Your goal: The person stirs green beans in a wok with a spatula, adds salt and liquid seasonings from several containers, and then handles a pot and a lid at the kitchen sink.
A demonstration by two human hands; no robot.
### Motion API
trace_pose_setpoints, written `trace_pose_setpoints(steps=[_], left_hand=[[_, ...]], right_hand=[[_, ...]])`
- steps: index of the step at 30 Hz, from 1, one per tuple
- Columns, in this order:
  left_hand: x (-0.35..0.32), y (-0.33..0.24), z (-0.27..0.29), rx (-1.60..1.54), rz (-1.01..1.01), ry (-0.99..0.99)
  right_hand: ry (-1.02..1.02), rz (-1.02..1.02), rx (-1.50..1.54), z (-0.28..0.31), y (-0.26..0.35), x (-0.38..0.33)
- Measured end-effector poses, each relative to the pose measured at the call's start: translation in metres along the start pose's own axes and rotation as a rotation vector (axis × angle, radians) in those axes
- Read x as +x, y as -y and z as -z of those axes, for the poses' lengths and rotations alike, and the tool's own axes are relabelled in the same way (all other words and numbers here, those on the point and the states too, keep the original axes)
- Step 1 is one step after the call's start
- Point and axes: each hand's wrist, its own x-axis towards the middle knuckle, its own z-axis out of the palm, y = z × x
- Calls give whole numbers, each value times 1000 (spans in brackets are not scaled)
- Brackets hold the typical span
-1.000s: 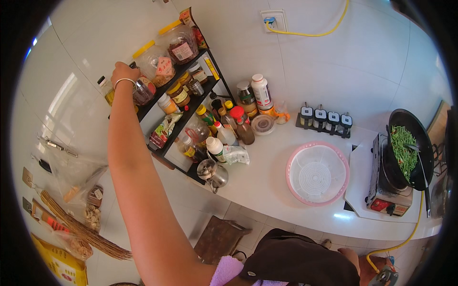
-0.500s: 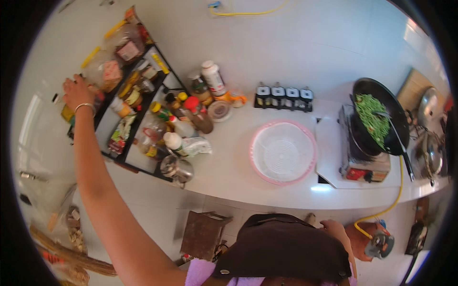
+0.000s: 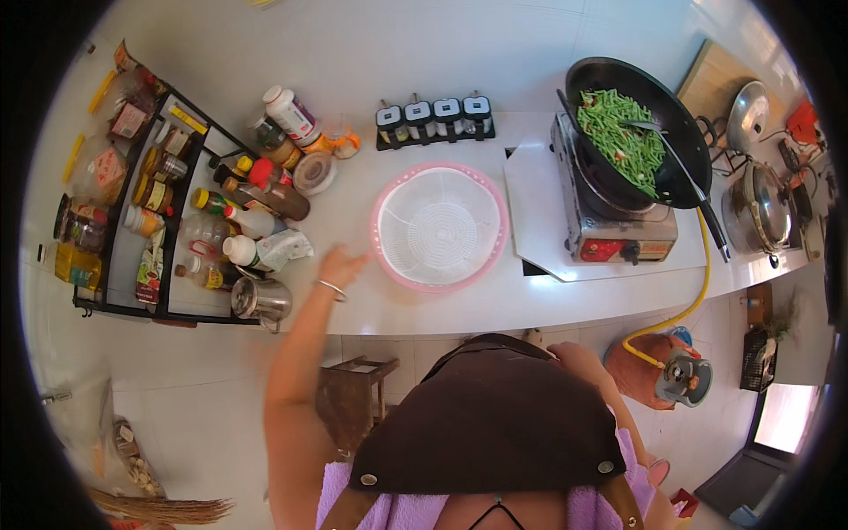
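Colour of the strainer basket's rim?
The strainer basket's rim is pink, best seen in the head view.

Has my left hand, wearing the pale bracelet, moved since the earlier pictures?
Yes: your left hand moved rightward from the black tiered shelf to beside the round pink-rimmed white basket.

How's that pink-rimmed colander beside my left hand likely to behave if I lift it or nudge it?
The colander is probably light for its size, as it looks like thin, perforated plastic. Nudged, it would likely slide rather than tip, since it sits flat and low on a smooth-looking counter. Its wall may flex slightly.
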Motion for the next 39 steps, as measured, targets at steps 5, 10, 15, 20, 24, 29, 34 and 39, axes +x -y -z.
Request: trace_pose_setpoints(steps=[5, 10, 15, 20, 24, 29, 34, 39], left_hand=[[-18, -1, -103, -783, 217, -86], [-28, 54, -74, -754, 262, -390], [-60, 112, -43, -1000, 492, -613], [-76, 78, -46, 240, 286, -1119], [-79, -78, -78, 576, -446, -1313], [12, -160, -108, -116, -481, -755], [141, -189, -140, -439, -236, -305], [225, -228, -152, -693, -103, -244]], right_hand=[[-27, -30, 25, 13, -34, -5], [-108, -42, 94, 22, -94, -15], [-117, -91, 48, 19, -164, -17], [-149, -82, 135, 41, -185, -22], [-164, 96, 429, 51, -175, -8], [-97, 217, 836, 40, -126, -3], [-34, 85, 870, 24, -92, 5], [-67, -62, 900, 26, -60, 5]])
